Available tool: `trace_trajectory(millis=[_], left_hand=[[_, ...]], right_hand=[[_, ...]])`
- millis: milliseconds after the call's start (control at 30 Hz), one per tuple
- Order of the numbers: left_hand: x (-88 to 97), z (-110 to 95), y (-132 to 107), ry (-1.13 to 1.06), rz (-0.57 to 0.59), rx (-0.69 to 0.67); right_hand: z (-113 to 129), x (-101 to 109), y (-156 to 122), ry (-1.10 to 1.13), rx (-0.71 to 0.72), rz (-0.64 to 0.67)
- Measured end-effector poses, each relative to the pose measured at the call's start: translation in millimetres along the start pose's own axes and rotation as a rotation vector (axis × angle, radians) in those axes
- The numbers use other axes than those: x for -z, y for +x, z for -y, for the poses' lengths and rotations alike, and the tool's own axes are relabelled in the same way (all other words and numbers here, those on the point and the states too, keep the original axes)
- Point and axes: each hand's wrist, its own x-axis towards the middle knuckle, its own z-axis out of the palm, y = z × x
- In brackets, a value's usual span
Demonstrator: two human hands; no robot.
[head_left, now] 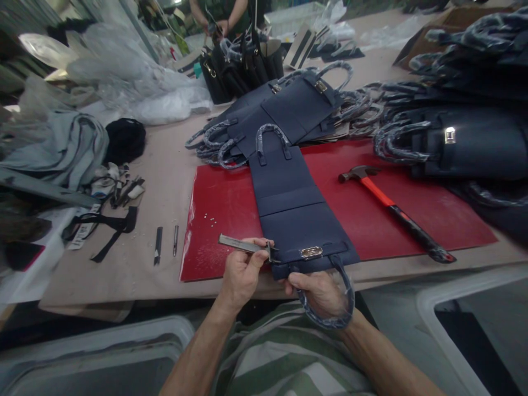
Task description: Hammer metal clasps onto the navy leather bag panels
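Note:
In front of me lies a navy bag panel (289, 220) with a gold-coloured clasp (311, 252) near its close edge and a plastic-wrapped handle at each end. My left hand (242, 275) is closed on a flat metal punch-like tool (239, 242), whose crosswise end meets the panel's left edge by a strap. My right hand (319, 290) pinches the panel's near edge, thumb on top, with the near handle (348, 291) looped over the hand. Under the panel is a red board (223, 220). An orange-and-black claw hammer (388, 206) rests on the board to the right.
More navy panels (289, 107) are heaped behind the board, and others (482, 143) are stacked at right. Two slim metal tools (158, 246) lie left of the board. Plastic wrapping (136, 77) covers the far left. Another person's hands (218, 26) work beyond black bags (243, 69).

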Motion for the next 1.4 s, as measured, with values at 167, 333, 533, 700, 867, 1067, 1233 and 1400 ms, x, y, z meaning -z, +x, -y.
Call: trace_trajectory(millis=[167, 333, 533, 700, 867, 1067, 1233, 1400], left_hand=[[-1.5, 3, -3, 0.121, 0.025, -0.166], [-2.9, 6, -4, 0.160, 0.018, -0.238], [-3.3, 10, -6, 0.211, 0.002, -0.307], [-3.5, 13, -6, 0.222, 0.007, -0.371], [-2.3, 14, -6, 0.230, 0.006, -0.406], [-0.8, 15, -6, 0.181, -0.008, -0.314], [-0.1, 15, -8, 0.161, -0.008, -0.256], [0.0, 15, -8, 0.168, -0.018, -0.255]], right_hand=[[-2, 0, 2, 0.012, -0.013, 0.007], [-7, 3, 5, 0.014, 0.008, 0.024], [-10, 3, 7, 0.025, 0.016, 0.017], [-10, 1, 7, 0.007, 0.012, 0.020], [-6, 0, 8, -0.014, 0.003, 0.024], [-8, 0, 9, -0.020, -0.003, 0.021], [-10, 1, 10, -0.023, 0.006, 0.016], [-10, 3, 10, -0.050, -0.007, 0.013]])
